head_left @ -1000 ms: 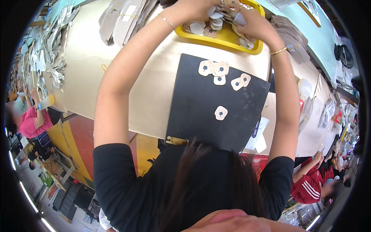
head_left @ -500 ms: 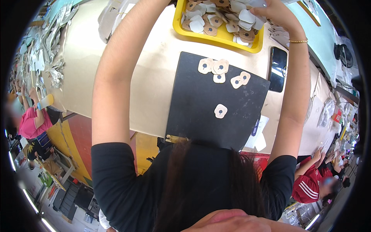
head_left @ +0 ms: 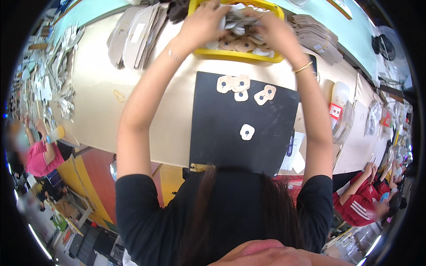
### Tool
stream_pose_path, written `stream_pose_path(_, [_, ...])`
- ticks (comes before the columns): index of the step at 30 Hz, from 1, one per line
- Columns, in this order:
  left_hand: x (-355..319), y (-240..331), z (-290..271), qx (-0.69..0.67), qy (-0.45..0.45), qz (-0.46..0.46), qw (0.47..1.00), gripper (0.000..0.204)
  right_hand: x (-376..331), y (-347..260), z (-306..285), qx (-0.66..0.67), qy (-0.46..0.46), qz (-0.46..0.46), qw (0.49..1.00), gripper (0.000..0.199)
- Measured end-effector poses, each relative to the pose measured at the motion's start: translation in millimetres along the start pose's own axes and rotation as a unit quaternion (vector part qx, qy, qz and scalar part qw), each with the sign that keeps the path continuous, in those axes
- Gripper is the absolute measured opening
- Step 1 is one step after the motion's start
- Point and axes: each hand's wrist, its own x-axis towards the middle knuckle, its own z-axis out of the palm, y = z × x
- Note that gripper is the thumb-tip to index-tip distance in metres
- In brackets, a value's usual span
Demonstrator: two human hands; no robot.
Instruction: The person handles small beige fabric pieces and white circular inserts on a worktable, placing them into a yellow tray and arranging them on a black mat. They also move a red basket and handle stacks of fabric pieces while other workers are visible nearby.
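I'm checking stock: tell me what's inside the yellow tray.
Inside the yellow tray are flat tan and white pieces. The left hand and right hand hide some; anything beneath the top layer is covered.

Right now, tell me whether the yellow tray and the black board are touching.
Apart. The head view shows a strip of tan tabletop between the near rim of the yellow tray and the far edge of the black board.
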Motion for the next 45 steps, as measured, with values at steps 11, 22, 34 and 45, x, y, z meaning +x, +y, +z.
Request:
stream_pose_path(11, [-16,-17,54,-0.001,0.132,0.120,0.984,0.091,-37,-22,68,-0.012,0.080,0.011,0.997,0.058])
stream_pose_path(22, [-9,-11,56,-0.092,0.238,0.086,0.963,0.084,-67,-28,27,0.119,0.261,0.002,0.958,0.045])
stream_pose_path(34, [-20,-6,27,-0.078,0.233,0.037,0.969,0.039,-258,-79,23,0.265,0.205,0.133,0.933,0.019])
stream_pose_path(45, [47,-16,3,-0.088,-0.007,-0.118,0.989,0.042,-273,-103,57,0.262,0.245,0.150,0.921,0.016])
